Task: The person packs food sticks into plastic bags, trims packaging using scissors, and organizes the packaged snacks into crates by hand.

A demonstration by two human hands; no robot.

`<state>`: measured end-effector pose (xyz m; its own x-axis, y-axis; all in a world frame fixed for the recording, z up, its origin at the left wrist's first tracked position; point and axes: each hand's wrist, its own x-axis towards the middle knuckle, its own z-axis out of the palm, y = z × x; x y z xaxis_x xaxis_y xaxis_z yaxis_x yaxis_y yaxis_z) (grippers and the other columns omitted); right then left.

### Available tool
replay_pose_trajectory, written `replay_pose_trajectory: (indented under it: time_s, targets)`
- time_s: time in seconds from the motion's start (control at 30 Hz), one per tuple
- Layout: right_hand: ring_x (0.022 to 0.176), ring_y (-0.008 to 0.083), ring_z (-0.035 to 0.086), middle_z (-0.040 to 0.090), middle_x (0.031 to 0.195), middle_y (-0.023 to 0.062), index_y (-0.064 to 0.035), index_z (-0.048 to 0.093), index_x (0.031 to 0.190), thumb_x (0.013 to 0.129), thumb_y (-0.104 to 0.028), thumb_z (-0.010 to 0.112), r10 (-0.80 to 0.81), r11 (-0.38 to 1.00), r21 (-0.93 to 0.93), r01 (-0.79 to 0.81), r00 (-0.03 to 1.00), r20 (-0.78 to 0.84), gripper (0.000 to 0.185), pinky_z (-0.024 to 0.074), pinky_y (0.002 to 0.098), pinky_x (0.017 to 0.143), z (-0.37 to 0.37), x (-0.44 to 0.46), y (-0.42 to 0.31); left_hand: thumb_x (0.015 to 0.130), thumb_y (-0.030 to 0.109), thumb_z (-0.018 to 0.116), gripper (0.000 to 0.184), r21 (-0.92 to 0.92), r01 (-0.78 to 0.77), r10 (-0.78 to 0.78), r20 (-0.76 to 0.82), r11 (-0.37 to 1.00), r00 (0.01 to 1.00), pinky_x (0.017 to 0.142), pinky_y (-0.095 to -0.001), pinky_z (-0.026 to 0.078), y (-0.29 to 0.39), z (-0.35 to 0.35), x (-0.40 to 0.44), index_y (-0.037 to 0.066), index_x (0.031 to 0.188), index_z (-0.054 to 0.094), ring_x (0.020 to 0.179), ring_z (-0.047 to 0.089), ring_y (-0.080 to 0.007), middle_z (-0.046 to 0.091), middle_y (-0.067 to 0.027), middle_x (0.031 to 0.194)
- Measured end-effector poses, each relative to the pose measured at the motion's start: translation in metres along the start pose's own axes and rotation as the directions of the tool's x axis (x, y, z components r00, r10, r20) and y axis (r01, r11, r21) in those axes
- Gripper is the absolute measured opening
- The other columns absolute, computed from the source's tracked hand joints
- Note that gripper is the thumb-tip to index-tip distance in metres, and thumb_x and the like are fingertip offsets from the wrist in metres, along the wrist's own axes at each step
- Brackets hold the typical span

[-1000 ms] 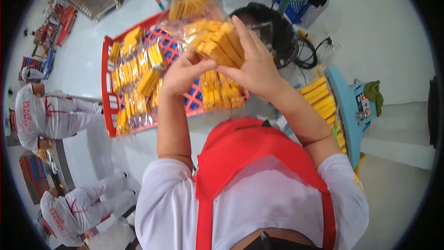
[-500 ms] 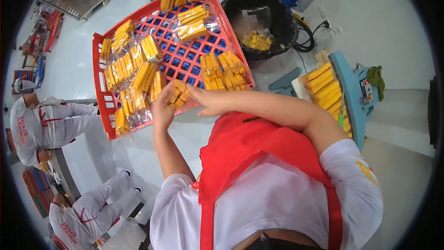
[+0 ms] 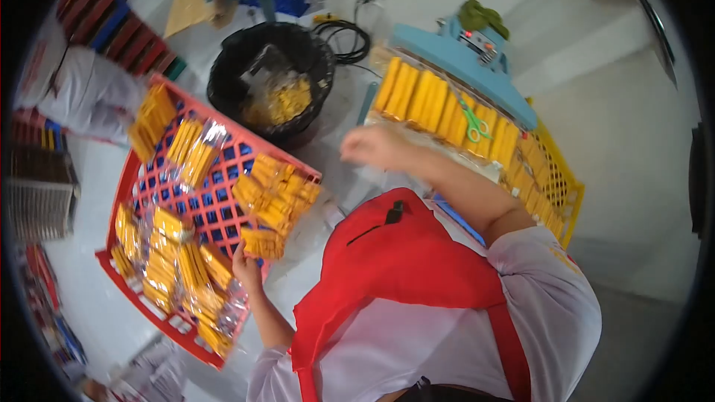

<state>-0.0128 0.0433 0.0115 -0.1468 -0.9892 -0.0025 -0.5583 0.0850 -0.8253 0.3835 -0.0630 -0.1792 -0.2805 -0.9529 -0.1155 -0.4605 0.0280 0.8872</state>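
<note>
My left hand (image 3: 245, 268) is at the near edge of the red lattice crate (image 3: 201, 197), closed on a bundle of yellow sticks (image 3: 262, 243). My right hand (image 3: 378, 147) is in the air right of the crate, just short of the row of yellow stick packs (image 3: 428, 100) by the light-blue machine; its fingers are smeared by motion. Green-handled scissors (image 3: 477, 128) rest on that row. In the crate, clear-wrapped yellow stick packs (image 3: 167, 260) fill the near left, and a pile of yellow stick bundles (image 3: 275, 190) lies at the right.
A black-lined bin (image 3: 223, 78) with yellow scraps and plastic stands behind the crate. The light-blue machine (image 3: 462, 67) has a control box with a green cloth on top. A yellow basket (image 3: 570, 190) with more sticks is at the right. A co-worker's white trousers (image 3: 93, 93) show at the left.
The view has swung right, towards the machine. My hands, together at the bundle before, are now apart: the left keeps the bundle, while the right has moved away towards the row of packs.
</note>
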Motion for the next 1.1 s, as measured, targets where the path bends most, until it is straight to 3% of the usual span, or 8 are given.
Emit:
replay_pose_trajectory:
  time_s: [0.1,0.17,0.33,0.4,0.63,0.8,0.93,1.1]
  targets:
    - [0.087,0.0271,0.056,0.06,0.091,0.0105,-0.0074,0.061,0.087,0.076,-0.026,0.057,0.322,0.785,-0.319,-0.532,0.789,-0.523,0.022,0.0438,0.0356,0.076,-0.083,-0.044,0.038,0.071,-0.009,0.037,0.039,-0.111,-0.008,-0.001,-0.08,0.994,0.997,0.077,-0.0235,0.042,0.015,-0.011,0.035,-0.005,0.107,0.053,0.092,0.053,-0.0164,0.056,-0.0121,0.105]
    - [0.09,0.0299,0.053,0.057,0.095,0.0115,-0.0066,0.059,0.093,0.075,-0.022,0.057,0.136,0.594,-0.522,-0.612,0.716,-0.685,0.023,0.0428,0.0379,0.076,-0.106,-0.084,0.091,0.073,-0.007,0.038,0.038,0.036,-0.12,0.124,-0.159,0.992,0.979,0.077,-0.0236,0.041,0.03,-0.008,0.065,-0.004,0.109,0.052,0.09,0.054,-0.0159,0.057,-0.0104,0.104]
    - [0.088,0.0312,0.051,0.054,0.091,0.0121,-0.0059,0.056,0.098,0.075,-0.017,0.056,0.219,0.555,-0.483,-0.677,0.68,-0.7,0.026,0.0418,0.0407,0.074,-0.091,-0.125,0.125,0.076,-0.007,0.039,0.036,-0.008,-0.199,0.199,-0.023,0.98,0.98,0.078,-0.0253,0.041,0.131,0.035,0.106,-0.002,0.108,0.053,0.091,0.054,-0.018,0.057,-0.0105,0.104]
    - [0.085,0.0313,0.051,0.053,0.088,0.0126,-0.0054,0.055,0.098,0.075,-0.016,0.056,0.199,0.569,-0.447,-0.69,0.643,-0.74,0.025,0.0418,0.041,0.072,-0.09,-0.129,0.126,0.078,-0.006,0.04,0.033,-0.057,-0.487,0.489,0.034,0.871,0.871,0.077,-0.0249,0.04,0.157,0.066,0.11,-0.002,0.108,0.053,0.092,0.052,-0.016,0.056,-0.0096,0.105]
    - [0.082,0.0358,0.054,0.056,0.088,0.0223,0.0027,0.053,0.095,0.079,-0.021,0.051,0.236,0.842,0.076,-0.534,0.238,-0.942,0.028,0.0421,0.0418,0.071,-0.23,-0.129,0.153,0.09,0.017,0.032,0.034,-0.171,-0.521,0.544,0.384,0.836,0.746,0.09,-0.0328,0.035,0.283,0.178,0.086,-0.004,0.106,0.053,0.102,0.049,-0.0246,0.055,-0.0144,0.106]
    - [0.087,0.034,0.055,0.057,0.088,0.0215,0.0021,0.056,0.093,0.074,-0.017,0.057,0.425,0.646,0.042,-0.763,0.313,-0.849,0.027,0.0432,0.0399,0.073,-0.294,-0.093,0.23,0.084,0.018,0.045,0.027,-0.074,-0.87,0.742,0.559,0.488,0.369,0.091,-0.0391,0.032,0.367,0.298,0.072,-0.001,0.098,0.058,0.101,0.047,-0.0328,0.055,-0.0171,0.102]
    - [0.087,0.035,0.054,0.057,0.091,0.0209,0.001,0.056,0.094,0.073,-0.015,0.059,0.426,0.605,-0.031,-0.796,0.356,-0.832,0.027,0.0436,0.0406,0.074,-0.284,-0.08,0.26,0.083,0.025,0.049,0.029,0.149,-0.935,0.685,0.644,0.322,0.339,0.088,-0.0411,0.035,0.372,0.359,0.093,0.002,0.099,0.057,0.102,0.046,-0.0326,0.055,-0.0134,0.104]
    - [0.081,0.0325,0.055,0.056,0.088,0.0174,0.0001,0.057,0.094,0.077,-0.016,0.056,-0.173,0.861,-0.259,-0.438,0.227,-0.958,0.024,0.0445,0.0383,0.073,-0.262,-0.095,0.199,0.083,0.028,0.048,0.031,0.184,-0.955,0.661,0.69,0.235,0.295,0.087,-0.0424,0.036,0.366,0.379,0.099,0.004,0.101,0.056,0.101,0.046,-0.0323,0.055,-0.0125,0.105]
